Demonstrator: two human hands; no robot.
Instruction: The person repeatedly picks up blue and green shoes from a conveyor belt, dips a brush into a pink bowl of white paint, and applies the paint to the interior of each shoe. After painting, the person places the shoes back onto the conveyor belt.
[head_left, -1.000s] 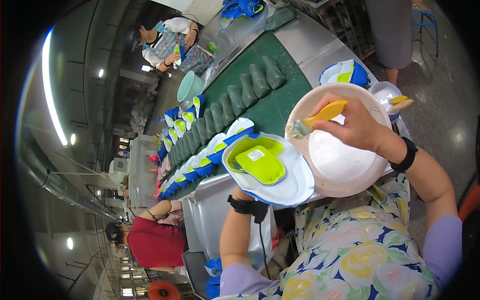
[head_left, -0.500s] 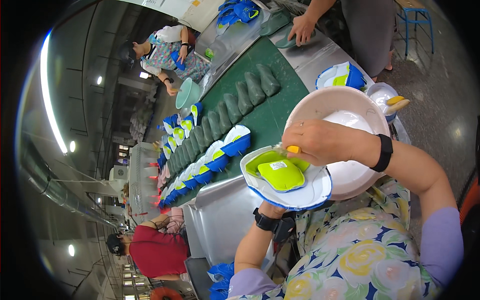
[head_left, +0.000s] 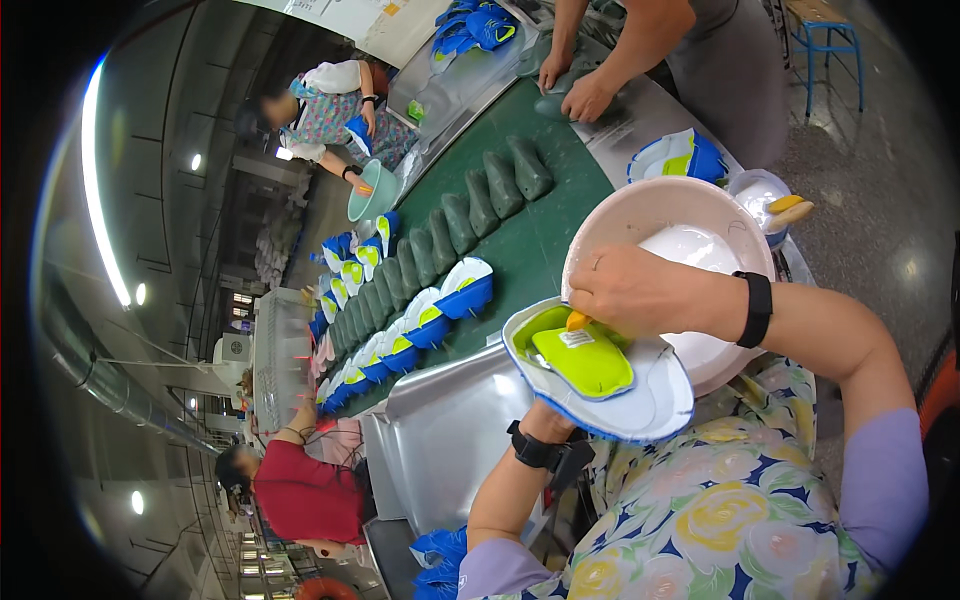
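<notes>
The right hand (head_left: pixel 640 292) has come down from the bowl since a second ago: then it held an orange-handled brush up over the white paste, and now it presses that brush (head_left: pixel 578 321) onto the shoe sole (head_left: pixel 598 372), with only the orange stub showing under the curled fingers. Half a second ago the hand was already low over the sole, so the dipping appears finished and the spreading stroke looks to be under way. The sole itself has shifted a little to the right and lower in the view, closer to the person's body.

The right hand is closed around the brush, knuckles up, a black band on the wrist. The left hand (head_left: pixel 556 418) is mostly hidden beneath the sole; it carries the sole from below, but how far its fingers are closed cannot be told. The sole, white with a blue edge and a lime green centre, lies face up, overlapping the near rim of the big pink bowl of white glue (head_left: pixel 672 212).

Beyond it, rows of blue, white and green soles (head_left: pixel 400 320) and dark green shoe lasts (head_left: pixel 470 205) lie on the green tabletop (head_left: pixel 545 225), where other people work.
</notes>
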